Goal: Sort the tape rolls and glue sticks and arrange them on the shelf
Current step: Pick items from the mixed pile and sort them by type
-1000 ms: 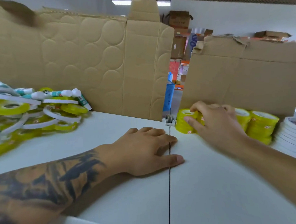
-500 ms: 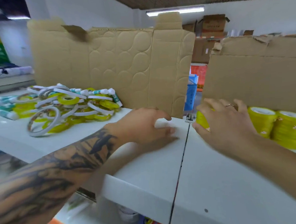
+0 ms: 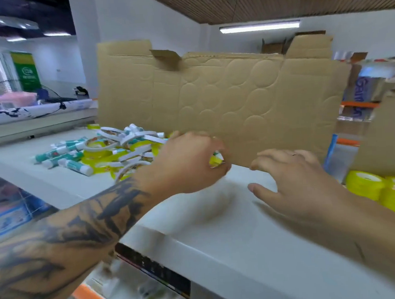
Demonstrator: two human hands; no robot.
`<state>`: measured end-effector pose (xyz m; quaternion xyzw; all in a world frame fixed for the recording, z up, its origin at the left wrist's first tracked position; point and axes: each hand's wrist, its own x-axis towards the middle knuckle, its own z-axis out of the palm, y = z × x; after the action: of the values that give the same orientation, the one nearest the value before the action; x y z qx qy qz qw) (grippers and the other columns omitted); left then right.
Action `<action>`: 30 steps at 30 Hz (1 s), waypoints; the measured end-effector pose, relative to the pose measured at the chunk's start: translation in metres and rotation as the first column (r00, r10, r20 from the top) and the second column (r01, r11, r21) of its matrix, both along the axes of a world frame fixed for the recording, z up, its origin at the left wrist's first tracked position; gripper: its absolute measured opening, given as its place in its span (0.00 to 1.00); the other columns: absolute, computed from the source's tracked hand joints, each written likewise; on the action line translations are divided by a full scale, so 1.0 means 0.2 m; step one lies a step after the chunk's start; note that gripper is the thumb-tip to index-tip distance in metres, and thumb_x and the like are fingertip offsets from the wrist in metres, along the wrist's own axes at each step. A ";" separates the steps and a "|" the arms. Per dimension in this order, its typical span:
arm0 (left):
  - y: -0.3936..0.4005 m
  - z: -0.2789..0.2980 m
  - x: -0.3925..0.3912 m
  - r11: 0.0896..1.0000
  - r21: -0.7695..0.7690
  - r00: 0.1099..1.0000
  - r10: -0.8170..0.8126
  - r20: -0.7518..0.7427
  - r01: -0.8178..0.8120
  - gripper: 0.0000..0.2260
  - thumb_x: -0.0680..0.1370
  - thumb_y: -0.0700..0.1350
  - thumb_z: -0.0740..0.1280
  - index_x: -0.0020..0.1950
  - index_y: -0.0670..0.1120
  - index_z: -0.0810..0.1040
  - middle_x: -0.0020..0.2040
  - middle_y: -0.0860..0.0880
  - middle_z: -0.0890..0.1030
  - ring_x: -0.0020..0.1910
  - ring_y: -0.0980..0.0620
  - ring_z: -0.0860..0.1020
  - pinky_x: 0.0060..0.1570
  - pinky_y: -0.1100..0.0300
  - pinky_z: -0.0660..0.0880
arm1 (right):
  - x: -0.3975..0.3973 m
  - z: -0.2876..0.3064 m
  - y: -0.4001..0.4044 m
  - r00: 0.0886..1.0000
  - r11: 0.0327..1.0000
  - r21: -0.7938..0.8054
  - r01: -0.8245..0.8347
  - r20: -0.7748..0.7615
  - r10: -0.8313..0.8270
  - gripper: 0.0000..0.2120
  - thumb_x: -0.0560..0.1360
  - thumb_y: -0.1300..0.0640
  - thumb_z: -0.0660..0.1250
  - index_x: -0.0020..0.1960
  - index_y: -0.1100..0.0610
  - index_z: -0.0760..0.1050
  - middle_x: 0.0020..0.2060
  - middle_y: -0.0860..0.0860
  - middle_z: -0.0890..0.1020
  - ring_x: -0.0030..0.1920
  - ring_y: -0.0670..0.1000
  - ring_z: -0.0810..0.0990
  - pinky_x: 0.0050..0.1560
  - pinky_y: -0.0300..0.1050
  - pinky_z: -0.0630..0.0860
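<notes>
Across the white shelf, a creased cardboard sheet stands as a backdrop. At its left foot lies the unsorted pile of tape rings and teal glue sticks; sorted yellow tape rolls stand at the far right. Both hands sit between. My left hand curls round a small yellow-and-white piece, too blurred to name; my right hand hovers spread, holding nothing. Judging by this, picking from the pile is under way; next, the piece must be identified and carried to its group.
</notes>
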<state>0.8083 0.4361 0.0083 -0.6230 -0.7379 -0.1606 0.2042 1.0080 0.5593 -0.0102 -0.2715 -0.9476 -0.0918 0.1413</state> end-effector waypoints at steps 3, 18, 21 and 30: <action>-0.13 0.05 -0.28 0.997 0.028 0.997 0.075 0.028 -0.076 0.20 0.75 0.67 0.61 0.61 0.60 0.78 0.56 0.55 0.81 0.59 0.48 0.78 0.58 0.51 0.70 | -0.28 0.03 -0.07 0.997 0.997 -0.016 -0.074 -0.034 0.073 0.21 0.79 0.34 0.54 0.67 0.40 0.69 0.69 0.38 0.69 0.72 0.46 0.67 0.71 0.47 0.54; -0.26 -0.01 -0.94 0.999 0.041 0.882 0.003 0.472 -0.025 0.11 0.82 0.58 0.64 0.48 0.53 0.81 0.41 0.56 0.81 0.44 0.54 0.80 0.45 0.55 0.77 | -0.84 0.05 -0.23 0.937 0.971 -0.155 -0.183 -0.328 0.124 0.24 0.74 0.28 0.54 0.59 0.42 0.74 0.56 0.39 0.77 0.58 0.46 0.76 0.62 0.56 0.73; -0.25 -0.01 -0.95 0.996 0.088 0.832 -0.021 0.554 -0.034 0.11 0.82 0.57 0.66 0.44 0.52 0.80 0.34 0.59 0.79 0.34 0.59 0.75 0.34 0.59 0.70 | -0.85 0.06 -0.24 0.925 0.969 -0.155 -0.192 -0.359 0.125 0.24 0.74 0.29 0.55 0.59 0.42 0.75 0.56 0.38 0.77 0.58 0.46 0.76 0.62 0.56 0.73; -0.23 0.12 -0.87 0.956 0.290 0.651 -0.249 0.717 0.045 0.13 0.79 0.57 0.71 0.42 0.48 0.81 0.31 0.50 0.76 0.30 0.53 0.69 0.32 0.59 0.67 | -0.80 0.11 -0.26 0.872 0.965 -0.114 -0.238 -0.462 0.161 0.14 0.78 0.36 0.64 0.56 0.43 0.77 0.51 0.38 0.77 0.51 0.43 0.73 0.54 0.48 0.70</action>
<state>0.6336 0.3909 0.0326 -0.5297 -0.6770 -0.5081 -0.0545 0.8483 0.5075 0.0115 -0.1967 -0.9166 0.0681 0.3412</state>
